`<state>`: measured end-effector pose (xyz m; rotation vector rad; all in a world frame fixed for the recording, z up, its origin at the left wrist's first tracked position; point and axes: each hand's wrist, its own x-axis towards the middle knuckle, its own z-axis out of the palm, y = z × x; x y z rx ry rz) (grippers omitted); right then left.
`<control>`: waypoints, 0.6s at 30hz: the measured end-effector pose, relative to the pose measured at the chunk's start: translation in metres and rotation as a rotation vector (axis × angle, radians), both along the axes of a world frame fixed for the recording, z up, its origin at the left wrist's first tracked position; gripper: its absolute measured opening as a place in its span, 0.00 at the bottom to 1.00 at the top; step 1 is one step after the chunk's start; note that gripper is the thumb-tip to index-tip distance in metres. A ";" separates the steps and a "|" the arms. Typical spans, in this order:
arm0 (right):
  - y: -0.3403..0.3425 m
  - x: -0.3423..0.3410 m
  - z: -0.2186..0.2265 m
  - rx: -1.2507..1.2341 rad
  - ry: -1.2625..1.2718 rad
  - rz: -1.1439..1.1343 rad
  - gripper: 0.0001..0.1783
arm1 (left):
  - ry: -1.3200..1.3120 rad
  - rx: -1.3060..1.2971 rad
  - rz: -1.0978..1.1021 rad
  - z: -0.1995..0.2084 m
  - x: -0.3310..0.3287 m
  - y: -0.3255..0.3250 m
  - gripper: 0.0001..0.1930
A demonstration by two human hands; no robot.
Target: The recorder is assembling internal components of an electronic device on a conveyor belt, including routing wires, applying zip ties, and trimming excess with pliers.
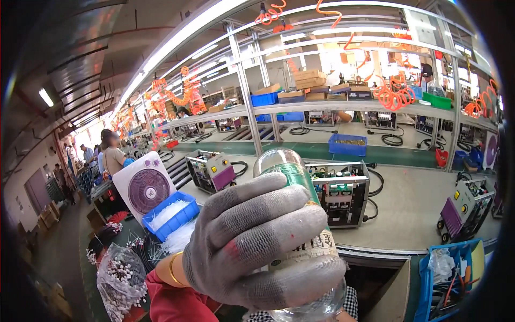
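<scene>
My left hand [263, 241], in a grey knit glove, wraps its fingers round a large clear bottle [281, 158] held up close in front of me. The bottle is tilted, with its rounded top toward the bench. A green band and a worn paper label show between and beside the fingers. My thumb is hidden. Below the glove are a gold bracelet [174, 268] and a red sleeve [177, 298]. Beside the bottle's lower end, a small patch of skin [346, 316] shows at the bottom edge, perhaps my right hand; its fingers are hidden.
Open-cased machines with circuit boards [343, 196] stand along the bench [397, 214]. At left are a purple-and-white fan [147, 190], a blue bin [170, 214] of white strips and a bag of connectors [120, 276]. A blue tool bin [424, 290] sits at right. Orange coiled hoses [394, 94] hang overhead.
</scene>
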<state>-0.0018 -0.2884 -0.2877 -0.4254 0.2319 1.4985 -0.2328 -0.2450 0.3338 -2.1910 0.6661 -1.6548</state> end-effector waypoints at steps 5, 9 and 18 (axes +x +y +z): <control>-0.001 -0.001 0.002 -0.095 -0.071 -0.038 0.31 | 0.001 0.024 0.008 0.002 -0.001 -0.001 0.22; 0.000 -0.001 -0.001 -0.150 -0.093 -0.049 0.32 | -0.043 0.003 0.016 0.001 -0.001 -0.002 0.22; 0.005 0.008 -0.020 0.049 0.045 0.035 0.34 | -0.072 0.047 0.007 0.005 0.000 -0.002 0.21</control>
